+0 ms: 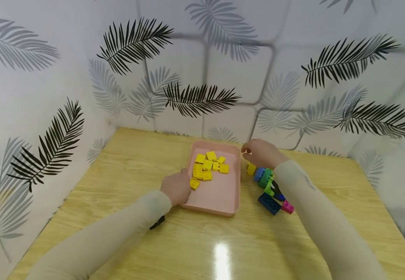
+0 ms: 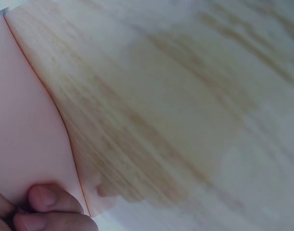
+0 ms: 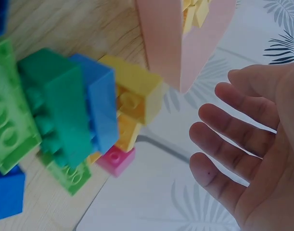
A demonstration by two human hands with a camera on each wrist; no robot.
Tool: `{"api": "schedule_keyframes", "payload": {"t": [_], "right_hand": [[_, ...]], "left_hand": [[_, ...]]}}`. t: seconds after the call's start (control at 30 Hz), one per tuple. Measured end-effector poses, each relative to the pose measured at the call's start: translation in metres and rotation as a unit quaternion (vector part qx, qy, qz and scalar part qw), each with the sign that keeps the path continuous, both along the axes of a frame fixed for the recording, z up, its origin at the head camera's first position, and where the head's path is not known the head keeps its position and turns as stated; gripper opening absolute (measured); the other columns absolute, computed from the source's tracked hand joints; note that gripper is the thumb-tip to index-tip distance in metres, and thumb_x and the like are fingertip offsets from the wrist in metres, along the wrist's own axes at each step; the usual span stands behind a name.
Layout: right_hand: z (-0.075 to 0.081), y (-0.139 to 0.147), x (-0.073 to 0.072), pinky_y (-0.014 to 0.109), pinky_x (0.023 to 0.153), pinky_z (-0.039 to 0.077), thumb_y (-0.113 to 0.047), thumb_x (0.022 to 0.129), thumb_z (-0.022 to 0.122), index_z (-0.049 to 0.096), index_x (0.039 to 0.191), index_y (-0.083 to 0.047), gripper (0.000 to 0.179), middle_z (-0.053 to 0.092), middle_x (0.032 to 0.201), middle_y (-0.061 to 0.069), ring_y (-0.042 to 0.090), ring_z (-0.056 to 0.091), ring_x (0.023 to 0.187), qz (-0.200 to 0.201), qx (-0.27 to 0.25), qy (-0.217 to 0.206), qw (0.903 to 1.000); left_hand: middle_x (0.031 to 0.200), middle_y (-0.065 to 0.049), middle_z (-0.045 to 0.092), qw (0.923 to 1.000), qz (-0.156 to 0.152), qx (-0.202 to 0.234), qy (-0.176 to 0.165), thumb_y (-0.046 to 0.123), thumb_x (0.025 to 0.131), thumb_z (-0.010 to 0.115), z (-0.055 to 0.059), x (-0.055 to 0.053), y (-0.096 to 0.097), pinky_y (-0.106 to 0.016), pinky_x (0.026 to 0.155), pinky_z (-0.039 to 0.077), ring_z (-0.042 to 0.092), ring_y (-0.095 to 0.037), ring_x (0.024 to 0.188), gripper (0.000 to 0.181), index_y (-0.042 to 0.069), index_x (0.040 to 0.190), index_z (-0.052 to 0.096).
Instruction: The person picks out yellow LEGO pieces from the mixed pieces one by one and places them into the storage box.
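A shallow pink tray (image 1: 216, 196) lies on the table with several yellow toy building bricks (image 1: 207, 165) in it. At its left edge my left hand (image 1: 175, 188) grips the rim; curled fingers (image 2: 55, 204) show against the outer wall in the left wrist view. Past the tray's far right corner, my right hand (image 1: 262, 151) hangs with loosely bent, spread fingers and holds nothing. Below it sits a pile of bricks: yellow (image 3: 134, 86), blue (image 3: 102, 108), green (image 3: 60, 106), light green (image 3: 12, 106) and pink (image 3: 117, 160).
A dark blue brick (image 1: 269, 203) and a pink brick (image 1: 288, 207) lie at the near end of the pile. The wooden table (image 1: 129, 167) meets a leaf-patterned wall covering (image 1: 223, 70) at the back. A black strap-like piece (image 1: 157, 223) shows under the left sleeve.
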State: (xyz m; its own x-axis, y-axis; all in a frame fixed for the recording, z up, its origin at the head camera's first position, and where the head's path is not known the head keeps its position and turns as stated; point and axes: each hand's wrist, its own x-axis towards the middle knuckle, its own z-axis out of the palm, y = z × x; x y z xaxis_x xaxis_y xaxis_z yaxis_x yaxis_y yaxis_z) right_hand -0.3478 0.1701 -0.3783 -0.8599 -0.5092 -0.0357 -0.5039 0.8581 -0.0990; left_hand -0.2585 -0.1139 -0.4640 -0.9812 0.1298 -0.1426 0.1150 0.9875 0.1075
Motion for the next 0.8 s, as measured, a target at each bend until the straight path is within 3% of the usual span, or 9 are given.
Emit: {"api": "schedule_keyframes", "payload": {"t": [0.13,0.33,0.5,0.8], "right_hand": [[-0.004,0.012,0.007,0.047,0.092,0.053,-0.022,0.097,0.064,0.071,0.120,-0.006,0.029,0.070,0.112,0.011,0.028,0.064,0.101,-0.002,-0.004,0.002,1.0000],[-0.005,0.020,0.015,0.049,0.093,0.052,-0.022,0.097,0.067,0.067,0.128,-0.007,0.035,0.065,0.123,0.015,0.030,0.064,0.106,0.001,0.002,-0.011,0.9999],[-0.015,0.023,0.016,0.049,0.097,0.051,-0.018,0.094,0.069,0.065,0.132,-0.008,0.039,0.063,0.129,0.015,0.031,0.063,0.113,0.006,0.012,-0.022,0.9997],[-0.031,0.025,0.021,0.046,0.093,0.052,-0.008,0.093,0.068,0.071,0.119,-0.006,0.026,0.066,0.113,0.013,0.028,0.062,0.103,0.029,0.017,-0.013,0.9993]], "left_hand": [[0.067,-0.005,0.057,1.0000,0.001,0.010,0.002,0.023,0.101,0.051,-0.004,-0.001,-0.003,-0.030,0.048,0.047,0.056,-0.016,0.054,0.033,-0.002,0.123,0.050],[0.069,-0.005,0.058,0.9999,0.007,0.011,-0.007,0.024,0.101,0.054,0.001,0.000,-0.006,-0.030,0.049,0.048,0.057,-0.016,0.056,0.040,-0.004,0.129,0.048],[0.069,-0.005,0.058,0.9999,0.010,0.007,-0.004,0.023,0.101,0.054,0.001,0.001,-0.006,-0.030,0.049,0.047,0.057,-0.016,0.055,0.034,-0.002,0.123,0.050],[0.069,-0.006,0.058,0.9999,0.011,0.006,-0.010,0.024,0.100,0.055,0.000,0.002,0.001,-0.032,0.050,0.048,0.058,-0.017,0.056,0.038,-0.003,0.127,0.049]]}}
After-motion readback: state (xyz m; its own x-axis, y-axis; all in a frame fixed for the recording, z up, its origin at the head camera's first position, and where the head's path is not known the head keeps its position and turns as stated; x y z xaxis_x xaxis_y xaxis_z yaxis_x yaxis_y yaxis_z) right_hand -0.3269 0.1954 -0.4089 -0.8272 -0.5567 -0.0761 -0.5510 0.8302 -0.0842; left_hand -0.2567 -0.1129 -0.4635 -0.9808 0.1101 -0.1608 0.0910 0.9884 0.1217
